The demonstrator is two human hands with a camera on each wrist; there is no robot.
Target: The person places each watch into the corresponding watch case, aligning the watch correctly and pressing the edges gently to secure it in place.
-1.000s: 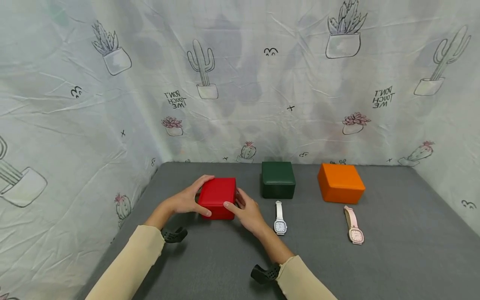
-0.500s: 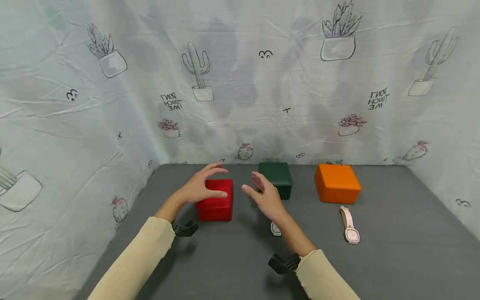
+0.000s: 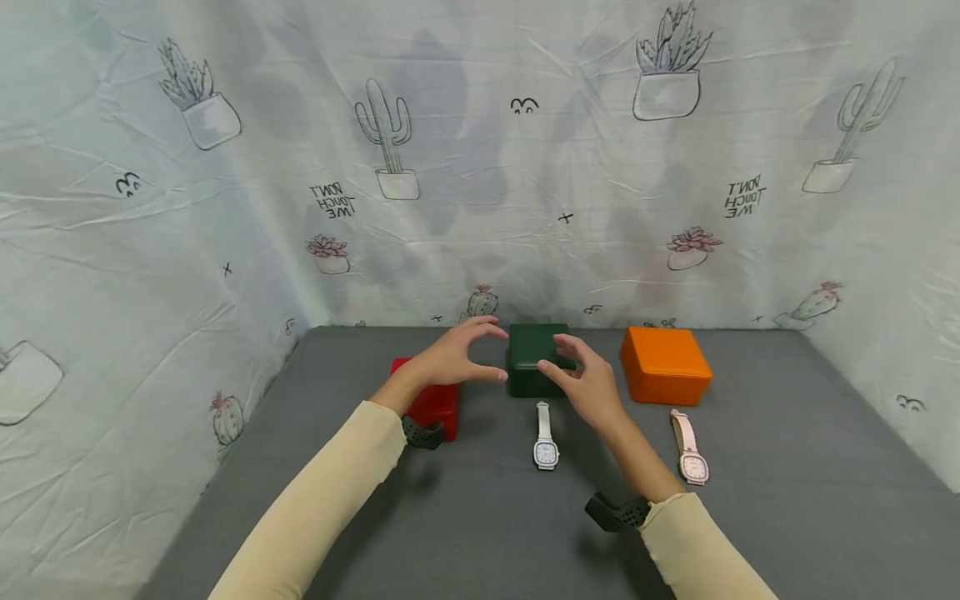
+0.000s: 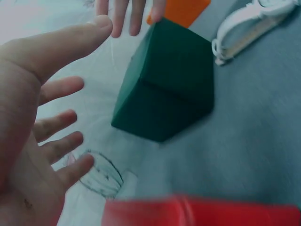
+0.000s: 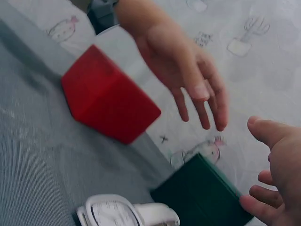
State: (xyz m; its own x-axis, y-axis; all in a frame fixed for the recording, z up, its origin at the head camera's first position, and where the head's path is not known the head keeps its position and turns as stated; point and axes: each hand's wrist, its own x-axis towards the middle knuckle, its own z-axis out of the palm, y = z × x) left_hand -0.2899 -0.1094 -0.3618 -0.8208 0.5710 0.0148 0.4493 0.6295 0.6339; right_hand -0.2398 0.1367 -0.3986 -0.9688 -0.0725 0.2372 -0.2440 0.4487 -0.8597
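Over the grey table (image 3: 487,533), left hand (image 3: 453,357): seen from the head, raised, its thumb and fingers spread wide, their tips just beside the left side of the green box (image 3: 531,354).
Right hand (image 3: 596,387): in the same view, it faces the left hand, a wide gap between thumb and fingers; it covers part of the green box's right side, and whether they touch cannot be told.
Green box, from the head: at the back of the table, between the hands.
Red box (image 3: 442,408): left of the green box, partly hidden beneath the left wrist.
Orange box (image 3: 666,365): right of the green box and apart from it, set at a slight angle.
White watch (image 3: 546,452): face up in front of the green box, its strap stretching toward it.
Pink watch (image 3: 693,467): face up in front of the orange box.
Wristbands: black, one on each arm (image 3: 617,512), next to cream sleeves (image 3: 322,508).
Printed cloth (image 3: 585,167): behind the table and along its left side, showing potted plants and reversed lettering.
Green box, from the left wrist: corner toward the camera, the left hand's thumb and fingers spread apart beside it; fingertips of the right hand show at the top edge, the blurred red box along the bottom.
Green box, from the right wrist: low in view, the right hand at its edge, contact unclear; the left hand hangs above, apart from the red box, and the white watch lies in the foreground.
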